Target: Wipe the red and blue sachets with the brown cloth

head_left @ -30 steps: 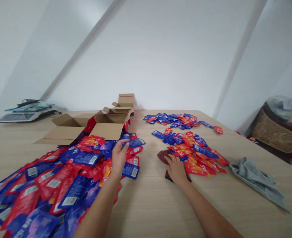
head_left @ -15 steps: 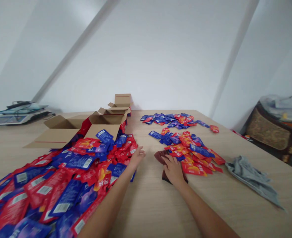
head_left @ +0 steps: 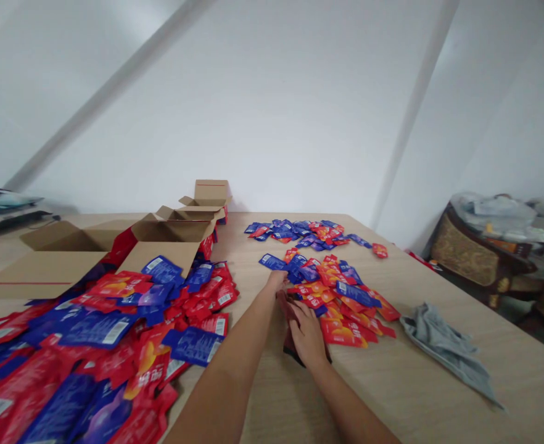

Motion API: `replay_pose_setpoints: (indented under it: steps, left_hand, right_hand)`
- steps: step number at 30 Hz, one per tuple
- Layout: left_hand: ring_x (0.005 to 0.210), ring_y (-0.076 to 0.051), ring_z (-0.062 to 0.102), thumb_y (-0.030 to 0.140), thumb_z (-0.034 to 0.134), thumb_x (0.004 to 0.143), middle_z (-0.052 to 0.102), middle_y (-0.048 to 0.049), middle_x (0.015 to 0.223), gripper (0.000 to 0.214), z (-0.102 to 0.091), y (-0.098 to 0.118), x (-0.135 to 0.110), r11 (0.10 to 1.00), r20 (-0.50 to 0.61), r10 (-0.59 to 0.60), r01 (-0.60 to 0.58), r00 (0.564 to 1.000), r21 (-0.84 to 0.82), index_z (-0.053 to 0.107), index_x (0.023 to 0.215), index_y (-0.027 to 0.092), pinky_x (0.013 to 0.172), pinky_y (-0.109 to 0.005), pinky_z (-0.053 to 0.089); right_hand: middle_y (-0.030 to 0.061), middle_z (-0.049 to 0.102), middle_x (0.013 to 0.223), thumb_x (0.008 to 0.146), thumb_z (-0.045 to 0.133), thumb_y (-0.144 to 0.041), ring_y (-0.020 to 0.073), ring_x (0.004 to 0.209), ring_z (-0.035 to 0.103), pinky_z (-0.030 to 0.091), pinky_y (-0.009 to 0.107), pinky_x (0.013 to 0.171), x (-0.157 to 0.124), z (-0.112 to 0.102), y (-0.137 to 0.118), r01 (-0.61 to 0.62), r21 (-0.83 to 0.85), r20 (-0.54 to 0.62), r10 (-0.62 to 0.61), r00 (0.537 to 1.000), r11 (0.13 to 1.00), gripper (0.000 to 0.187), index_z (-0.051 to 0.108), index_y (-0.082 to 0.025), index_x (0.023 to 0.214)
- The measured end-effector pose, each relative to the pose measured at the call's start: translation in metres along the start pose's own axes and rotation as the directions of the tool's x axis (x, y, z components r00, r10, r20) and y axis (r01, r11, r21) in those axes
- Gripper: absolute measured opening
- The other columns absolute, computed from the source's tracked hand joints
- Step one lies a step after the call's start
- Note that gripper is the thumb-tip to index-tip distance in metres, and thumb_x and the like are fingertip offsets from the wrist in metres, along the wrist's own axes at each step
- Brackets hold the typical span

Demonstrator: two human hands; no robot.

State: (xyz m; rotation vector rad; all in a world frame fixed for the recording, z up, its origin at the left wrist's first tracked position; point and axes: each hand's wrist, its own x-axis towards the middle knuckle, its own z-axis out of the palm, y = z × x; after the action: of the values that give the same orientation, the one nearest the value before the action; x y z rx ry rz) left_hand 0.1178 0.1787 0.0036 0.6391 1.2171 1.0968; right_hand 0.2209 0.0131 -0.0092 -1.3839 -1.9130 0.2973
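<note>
1. Left hand [head_left: 279,282]: at the raised upper edge of item 3, close to the near right pile. Fingers bunched; cannot tell whether they hold anything.

2. Right hand [head_left: 306,333]: laid over item 3, fingers bent across its upper part with narrow gaps. Cannot tell whether they pinch or only press.

3. Dark brown, limp, cloth-like piece [head_left: 290,348], quantity 1: on the pale wood-grain counter [head_left: 281,401], beneath the right hand; lower edge flat, upper edge lifted between the 2 hands.

4. Near right pile of flat, glossy red and blue foil sachets [head_left: 341,296]: just beyond and beside item 3.

5. Far pile of similar red and blue sachets [head_left: 295,231]: well apart from the hands.

6. Large left heap of red and blue sachets [head_left: 96,330]: beside the left forearm.

7. Open brown cardboard cartons with red outer walls [head_left: 158,256]: in a row behind the left heap.

8. Crumpled grey cloth [head_left: 443,342], quantity 1: right of the near pile.

Handling note, by judgement: the right palm is best kept steady, anchoring the limp piece against sliding. The left fingers should work at the raised edge alone, with light pressure, keeping neighbouring sachets from catching underneath.
</note>
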Motion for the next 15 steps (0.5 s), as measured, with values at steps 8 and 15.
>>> replay_pose_setpoints:
  steps: [8, 15]
  left_hand:
    - [0.068, -0.011, 0.056, 0.011, 0.051, 0.083, 0.057, -0.0040, 0.075, 0.007, 0.003, 0.004, -0.003, 0.993, 0.074, -0.102, 0.106, 0.992, -0.052, 0.057, 0.084, 0.009, 0.063, -0.021, 0.047]
    - [0.091, -0.017, 0.057, 0.028, 0.051, 0.086, 0.056, -0.0083, 0.108, 0.028, 0.021, -0.002, 0.004, 0.997, 0.089, -0.035, 0.040, 0.995, -0.061, 0.053, 0.111, 0.013, 0.078, -0.035, 0.049]
  right_hand:
    - [0.0036, 0.052, 0.124, 0.079, 0.037, -0.017, 0.0185, 0.114, 0.045, 0.034, 0.034, 0.099, 0.000, 0.002, 0.001, -0.005, 0.019, -0.010, 0.005, 1.000, 1.000, 0.047, 0.053, -0.023, 0.123]
    - [0.0030, 0.053, 0.124, 0.077, 0.038, -0.017, 0.0203, 0.113, 0.046, 0.035, 0.036, 0.099, 0.002, 0.006, 0.003, -0.013, 0.000, -0.035, 0.013, 0.999, 1.000, 0.047, 0.055, -0.025, 0.120]
